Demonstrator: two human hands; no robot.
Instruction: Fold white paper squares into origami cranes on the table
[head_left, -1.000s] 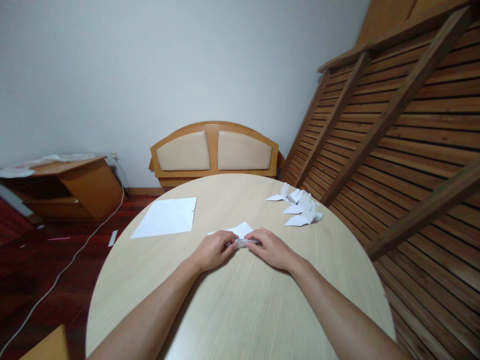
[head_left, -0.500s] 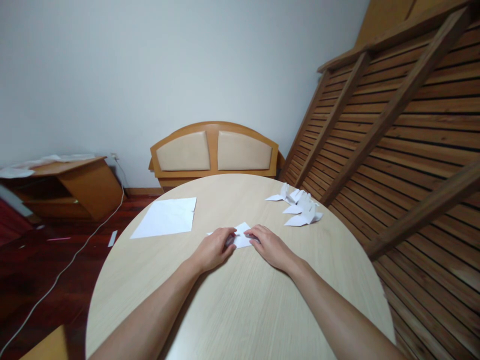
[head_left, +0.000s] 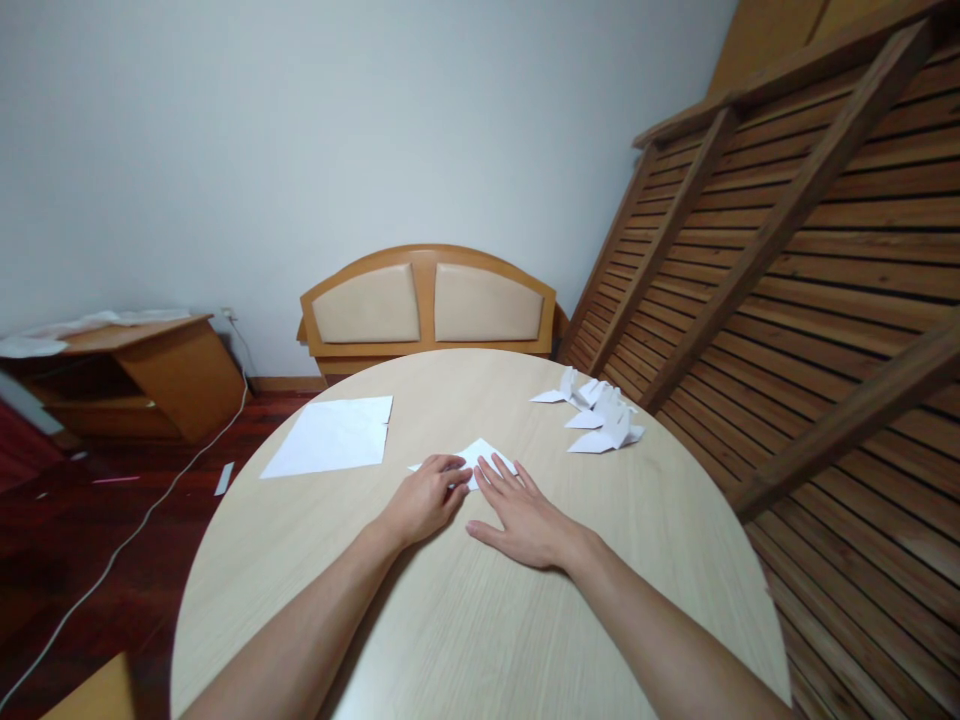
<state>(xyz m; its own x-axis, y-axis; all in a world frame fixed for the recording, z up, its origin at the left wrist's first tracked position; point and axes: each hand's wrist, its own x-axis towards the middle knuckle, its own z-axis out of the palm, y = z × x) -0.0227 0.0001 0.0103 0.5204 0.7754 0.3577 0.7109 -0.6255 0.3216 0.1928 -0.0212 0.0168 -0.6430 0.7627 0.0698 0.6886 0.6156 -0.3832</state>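
A small piece of white folded paper (head_left: 480, 450) lies on the table in front of me, its pointed top showing beyond my fingers. My left hand (head_left: 426, 500) curls over the paper's left part, thumb and fingers closed on it. Flat on the right part rests my right hand (head_left: 521, 515), with its fingers stretched out and the thumb spread away on the tabletop. Both hands cover much of the paper's lower edge, so its full shape is hidden.
A round pale wooden table (head_left: 480, 620) carries a flat white paper sheet (head_left: 330, 435) at left and several folded paper figures (head_left: 607, 420), apparently cranes, at right. Behind stands a headboard (head_left: 427, 300). A slatted wooden frame (head_left: 787, 250) leans at right. A cable (head_left: 150, 515) crosses the floor.
My right hand has opened from a pinch at the paper's right edge and now lies flat over it. The paper's near flap looks pressed down. My left hand has hardly moved.
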